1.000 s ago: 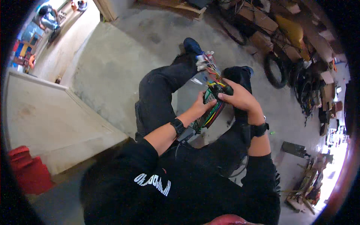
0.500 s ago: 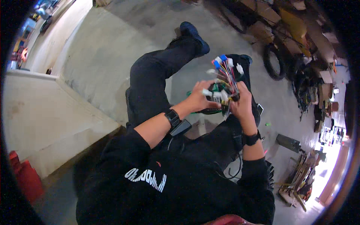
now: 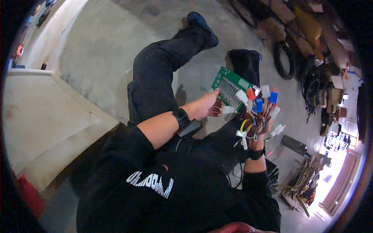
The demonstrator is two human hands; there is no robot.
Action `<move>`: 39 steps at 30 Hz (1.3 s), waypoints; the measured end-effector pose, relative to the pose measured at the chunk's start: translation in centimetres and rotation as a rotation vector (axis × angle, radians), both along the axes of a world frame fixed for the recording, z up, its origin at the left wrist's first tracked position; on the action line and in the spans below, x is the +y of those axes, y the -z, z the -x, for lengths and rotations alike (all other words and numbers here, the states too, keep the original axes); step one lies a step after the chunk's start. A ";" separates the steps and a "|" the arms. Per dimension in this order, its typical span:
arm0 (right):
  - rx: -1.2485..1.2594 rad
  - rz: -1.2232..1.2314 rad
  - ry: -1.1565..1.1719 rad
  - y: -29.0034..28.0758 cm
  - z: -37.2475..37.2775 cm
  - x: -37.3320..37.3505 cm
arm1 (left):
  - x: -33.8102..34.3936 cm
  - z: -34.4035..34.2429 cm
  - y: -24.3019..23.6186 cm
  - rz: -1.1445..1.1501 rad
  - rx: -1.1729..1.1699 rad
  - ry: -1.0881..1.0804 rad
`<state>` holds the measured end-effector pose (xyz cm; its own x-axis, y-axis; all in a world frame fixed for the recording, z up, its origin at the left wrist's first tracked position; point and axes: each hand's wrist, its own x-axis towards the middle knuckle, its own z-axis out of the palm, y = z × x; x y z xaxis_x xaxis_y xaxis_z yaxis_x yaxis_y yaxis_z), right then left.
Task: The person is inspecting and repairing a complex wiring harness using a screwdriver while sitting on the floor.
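Observation:
A green circuit board (image 3: 227, 86) is tilted above my knees, its face with rows of silvery solder lines turned toward me. My left hand (image 3: 208, 105) grips its near left edge, thumb on top and fingers underneath. From the board's right end spreads a wiring harness (image 3: 259, 119) of thin coloured wires. White, blue and red plug connectors (image 3: 259, 105) tip these wires. Behind the bundle, my right hand (image 3: 266, 130) is wrapped round the wires; most of its fingers are hidden by the connectors.
Black tyres (image 3: 284, 60) and cardboard lie along the far right. A grey box-shaped block (image 3: 294, 144) and a stack of wooden pieces (image 3: 299, 186) rest on the floor at right. At left stands a pale low wall (image 3: 50, 116); a red object (image 3: 31, 196) is at lower left.
The circuit board has been turned so its green soldered face shows. The wire bundle and my right hand have moved lower and to the right, with the connectors now fanned out.

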<state>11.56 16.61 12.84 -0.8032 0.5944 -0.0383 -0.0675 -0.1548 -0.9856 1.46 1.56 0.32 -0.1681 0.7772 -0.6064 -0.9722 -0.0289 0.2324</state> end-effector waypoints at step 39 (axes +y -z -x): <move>0.212 -1.522 -0.577 -2.2 -1.4 -3.1 | -2.4 7.8 -11.1 -0.010 0.152 -0.647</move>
<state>12.95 13.47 15.02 -0.8333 -0.3821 0.3996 -0.4936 0.8398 -0.2262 -6.29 -0.84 11.43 -0.6857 0.4961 -0.5327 -0.7145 -0.5986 0.3622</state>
